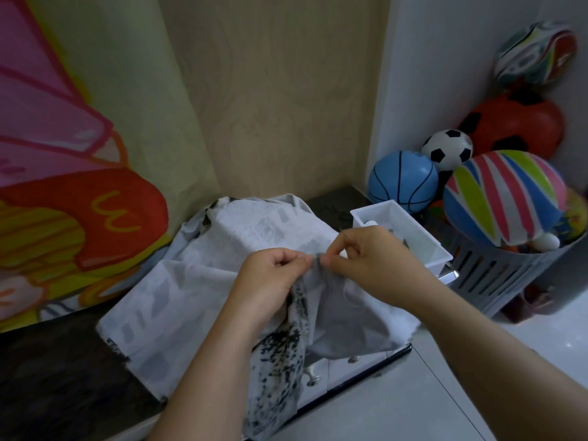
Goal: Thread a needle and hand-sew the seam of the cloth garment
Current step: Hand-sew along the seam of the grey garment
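Note:
A white cloth garment (197, 281) with grey and black print lies spread over a dark counter, and its lower part hangs off the front edge. My left hand (270, 281) pinches a raised fold of the cloth at the seam. My right hand (366, 259) pinches the same fold from the right, thumb and forefinger tips pressed together almost against the left fingertips. Whether a needle sits between them cannot be made out. A thin thread (348, 297) shows faintly below the right hand.
A white plastic box (423, 240) stands just behind my right hand. A slatted grey basket (496, 275) at the right holds several balls. A colourful printed curtain (63, 154) hangs at the left. The dark counter (47, 377) runs to the left, with a drawer knob (313, 378) below its edge.

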The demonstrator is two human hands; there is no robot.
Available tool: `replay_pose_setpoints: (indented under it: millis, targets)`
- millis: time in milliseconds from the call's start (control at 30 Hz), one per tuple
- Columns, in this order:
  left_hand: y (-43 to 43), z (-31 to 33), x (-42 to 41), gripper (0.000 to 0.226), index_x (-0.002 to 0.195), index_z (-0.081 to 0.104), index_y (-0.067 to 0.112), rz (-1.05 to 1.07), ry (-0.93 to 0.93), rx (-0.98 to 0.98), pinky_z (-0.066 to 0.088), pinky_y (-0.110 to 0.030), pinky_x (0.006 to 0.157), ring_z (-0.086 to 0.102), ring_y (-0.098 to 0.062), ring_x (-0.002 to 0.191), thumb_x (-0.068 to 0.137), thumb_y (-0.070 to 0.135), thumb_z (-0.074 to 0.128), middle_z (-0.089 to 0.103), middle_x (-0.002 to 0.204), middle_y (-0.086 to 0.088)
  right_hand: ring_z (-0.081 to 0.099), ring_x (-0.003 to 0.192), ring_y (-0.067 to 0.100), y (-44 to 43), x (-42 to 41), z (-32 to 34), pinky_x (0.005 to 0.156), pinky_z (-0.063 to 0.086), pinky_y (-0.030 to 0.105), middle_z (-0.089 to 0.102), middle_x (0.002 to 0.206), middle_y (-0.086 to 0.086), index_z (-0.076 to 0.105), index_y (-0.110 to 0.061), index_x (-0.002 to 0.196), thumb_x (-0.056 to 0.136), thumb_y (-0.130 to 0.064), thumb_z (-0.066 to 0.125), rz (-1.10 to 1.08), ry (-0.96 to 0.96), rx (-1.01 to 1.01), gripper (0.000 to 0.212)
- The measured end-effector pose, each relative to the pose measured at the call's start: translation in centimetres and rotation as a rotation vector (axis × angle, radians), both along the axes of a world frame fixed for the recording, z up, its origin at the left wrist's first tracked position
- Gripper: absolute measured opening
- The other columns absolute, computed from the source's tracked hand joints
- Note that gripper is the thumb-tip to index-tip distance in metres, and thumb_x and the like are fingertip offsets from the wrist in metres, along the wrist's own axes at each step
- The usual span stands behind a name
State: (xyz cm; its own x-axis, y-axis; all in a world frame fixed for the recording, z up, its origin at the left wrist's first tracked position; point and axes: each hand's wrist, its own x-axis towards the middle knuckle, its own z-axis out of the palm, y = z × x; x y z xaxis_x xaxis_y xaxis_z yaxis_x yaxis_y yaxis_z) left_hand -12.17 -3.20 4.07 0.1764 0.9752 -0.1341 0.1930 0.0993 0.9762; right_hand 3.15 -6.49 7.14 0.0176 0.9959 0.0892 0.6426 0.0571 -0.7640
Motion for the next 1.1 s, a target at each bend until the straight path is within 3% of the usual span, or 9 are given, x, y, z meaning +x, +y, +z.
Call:
replay_pose_setpoints:
  millis: [100,200,333,467,667,733,833,933,1100]
  targets:
    - [0.3,-0.2,-0.3,0.012,0.079,0.073,0.014,0.028,0.005,-0.032,0.050,-0.016,0.062,0.066,-0.008,0.071,0.089,0.018,0.066,0.073,0.074,0.002,0.032,0.042,0.003,-0.1,-0.1,0.4,0.052,0.039,0.018,0.039,0.045,-0.011,0.059,-0.010,0.078,0.090,-0.019,0.061,-0.006,0.427,0.111,0.015]
    - [0.5,-0.5,-0.5,0.014,0.079,0.074,0.015,0.026,0.044,-0.039,0.047,-0.024,0.069,0.065,-0.013,0.078,0.089,0.020,0.065,0.072,0.076,0.002,0.022,0.041,0.008,-0.1,-0.3,1.1,0.085,0.055,0.042,0.027,0.045,-0.007,0.051,-0.009,0.073,0.089,-0.009,0.057,0.142,1.070,0.048,0.017]
    - [0.8,-0.7,-0.3,0.017,0.072,0.071,0.018,0.042,0.081,-0.020,0.046,-0.021,0.061,0.061,-0.010,0.068,0.089,0.021,0.066,0.068,0.066,0.006,0.020,0.039,0.005,-0.4,0.2,1.9,0.069,0.057,0.035,0.019,0.049,-0.007,0.046,-0.016,0.057,0.087,-0.012,0.050,0.294,1.336,-0.262,0.031]
    - [0.8,-0.9,-0.3,0.018,0.070,0.074,0.018,0.035,0.034,-0.017,0.050,-0.040,0.080,0.062,-0.018,0.074,0.087,0.020,0.068,0.068,0.066,0.006,0.024,0.040,0.004,-0.8,1.1,1.8,0.072,0.057,0.036,0.020,0.051,-0.007,0.055,-0.016,0.069,0.089,-0.019,0.054,0.392,1.120,-0.496,0.021]
    - [0.0,0.2,-0.7,0.013,0.076,0.071,0.027,-0.067,0.108,0.179,0.048,-0.021,0.075,0.065,-0.005,0.077,0.088,0.025,0.066,0.071,0.075,0.011,0.061,0.072,0.007,0.2,1.6,0.9,0.067,0.049,0.017,0.063,0.078,-0.008,0.060,-0.028,0.114,0.092,-0.036,0.055,-0.024,-0.003,-0.123,0.024]
    - [-0.2,0.5,-0.9,0.011,0.077,0.071,0.028,-0.121,0.129,0.227,0.049,-0.025,0.078,0.065,-0.005,0.079,0.087,0.025,0.068,0.071,0.078,0.012,0.056,0.070,0.002,0.3,2.0,0.7,0.066,0.041,0.013,0.056,0.074,-0.016,0.056,-0.035,0.119,0.089,-0.041,0.058,0.033,-0.061,-0.156,0.031]
    - [-0.7,1.1,-1.1,0.007,0.080,0.071,0.026,-0.196,0.178,0.292,0.052,-0.028,0.081,0.064,-0.008,0.080,0.085,0.023,0.069,0.070,0.079,0.009,0.054,0.060,0.003,0.5,2.3,0.6,0.062,0.040,0.013,0.057,0.061,-0.013,0.065,-0.037,0.095,0.079,-0.050,0.063,0.139,-0.068,-0.251,0.020]
    - [-1.3,1.5,-1.2,0.010,0.079,0.071,0.027,-0.239,0.220,0.352,0.049,-0.017,0.075,0.064,-0.001,0.077,0.085,0.020,0.069,0.070,0.077,0.013,0.048,0.056,0.010,0.5,3.0,1.0,0.065,0.042,0.027,0.053,0.053,-0.005,0.069,-0.026,0.078,0.075,-0.043,0.070,0.177,0.022,-0.269,0.017]
    - [-2.2,2.2,-1.1,0.022,0.074,0.067,0.037,-0.238,0.325,0.411,0.044,-0.006,0.068,0.062,0.006,0.077,0.086,0.018,0.069,0.068,0.077,0.022,0.034,0.046,0.004,-0.1,3.4,2.0,0.052,0.033,0.017,0.041,0.047,-0.008,0.066,-0.025,0.074,0.077,-0.033,0.072,0.256,0.018,-0.245,0.011]
